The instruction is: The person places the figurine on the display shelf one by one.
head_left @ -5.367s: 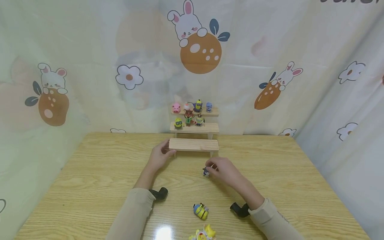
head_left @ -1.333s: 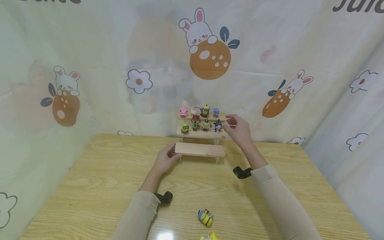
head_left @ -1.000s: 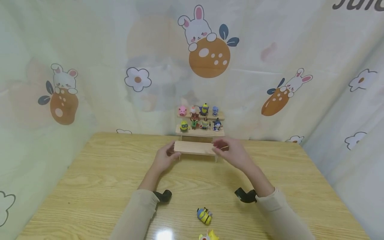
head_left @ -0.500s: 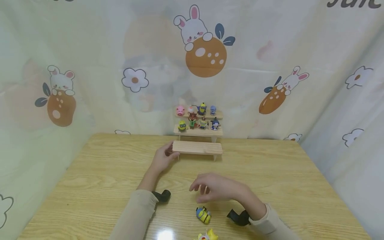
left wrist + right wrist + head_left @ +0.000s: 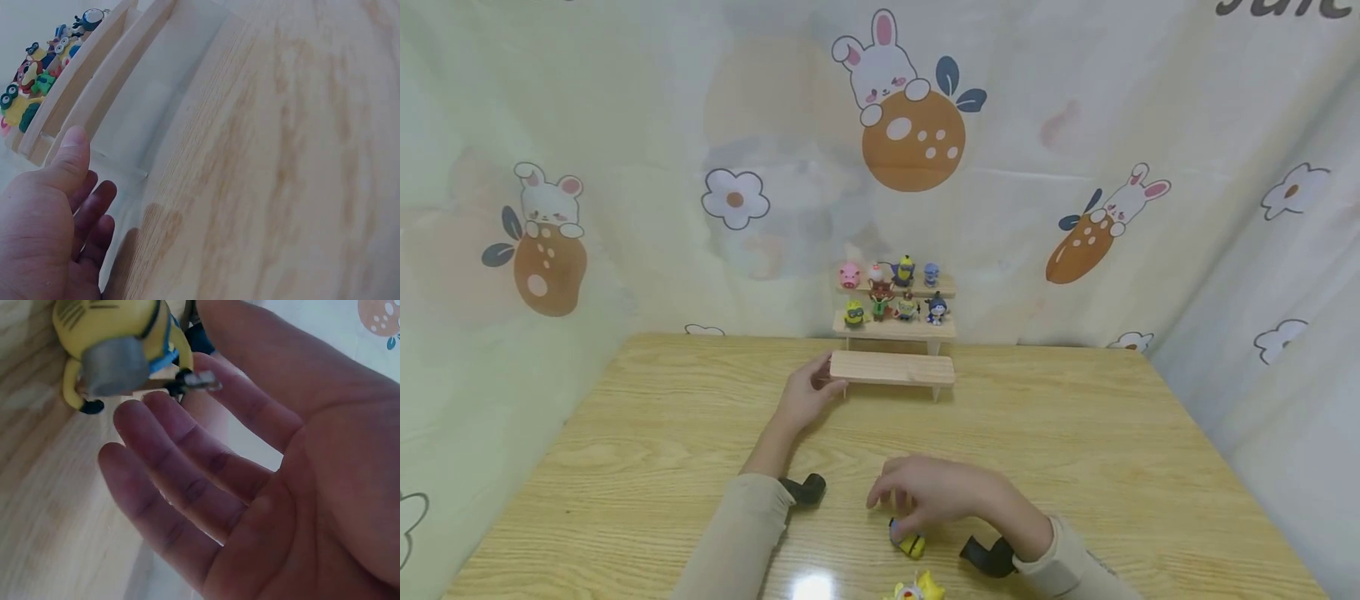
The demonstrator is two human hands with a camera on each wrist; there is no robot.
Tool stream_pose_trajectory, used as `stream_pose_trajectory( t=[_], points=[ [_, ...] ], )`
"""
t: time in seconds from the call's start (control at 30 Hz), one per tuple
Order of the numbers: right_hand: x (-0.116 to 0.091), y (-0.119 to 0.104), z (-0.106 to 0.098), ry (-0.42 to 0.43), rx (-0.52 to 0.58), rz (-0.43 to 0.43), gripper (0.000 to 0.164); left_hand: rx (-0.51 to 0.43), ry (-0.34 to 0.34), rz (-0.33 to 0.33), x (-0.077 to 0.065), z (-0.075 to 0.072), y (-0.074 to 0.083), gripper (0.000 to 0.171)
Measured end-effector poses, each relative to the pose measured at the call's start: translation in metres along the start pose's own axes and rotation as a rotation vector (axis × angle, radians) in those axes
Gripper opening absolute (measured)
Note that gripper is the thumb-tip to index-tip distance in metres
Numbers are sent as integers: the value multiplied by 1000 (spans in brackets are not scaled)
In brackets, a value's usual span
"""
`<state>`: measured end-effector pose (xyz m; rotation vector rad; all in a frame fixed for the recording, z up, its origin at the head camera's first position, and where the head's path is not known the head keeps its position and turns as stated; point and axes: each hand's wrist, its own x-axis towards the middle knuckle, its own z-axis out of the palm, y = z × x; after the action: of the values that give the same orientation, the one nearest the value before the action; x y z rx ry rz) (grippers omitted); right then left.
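A small wooden tiered shelf [image 5: 891, 367] stands at the back of the table, seen in the head view. My left hand [image 5: 805, 397] holds the left end of its lowest tier, thumb in front and fingers behind; the left wrist view shows the thumb against the board's edge. On the table, a yellow and blue minion figurine [image 5: 913, 546] lies on its side. My right hand [image 5: 942, 492] hovers over it with fingers loosely bent. The right wrist view shows thumb and fingers beside the figurine [image 5: 115, 359], not closed round it.
Several figurines, among them a pink pig [image 5: 850, 276] and a fox [image 5: 881, 303], stand on the two upper tiers. Another yellow figurine [image 5: 917, 587] lies at the table's front edge. A printed curtain [image 5: 775, 125] hangs behind.
A dark-blue-hooded figurine went from my right hand to the middle tier's right end and was let go. My right hand then came back down over the minion figurine. The left stayed on the shelf.
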<state>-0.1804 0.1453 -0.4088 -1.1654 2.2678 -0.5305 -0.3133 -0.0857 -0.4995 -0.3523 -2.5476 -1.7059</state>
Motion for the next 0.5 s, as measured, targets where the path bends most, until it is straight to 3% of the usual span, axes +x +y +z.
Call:
stream_pose_trajectory(
  t=[0.5],
  points=[
    [2, 2, 9, -39, -85, -74, 33, 5, -10, -1, 1, -1, -1, 68]
  ],
)
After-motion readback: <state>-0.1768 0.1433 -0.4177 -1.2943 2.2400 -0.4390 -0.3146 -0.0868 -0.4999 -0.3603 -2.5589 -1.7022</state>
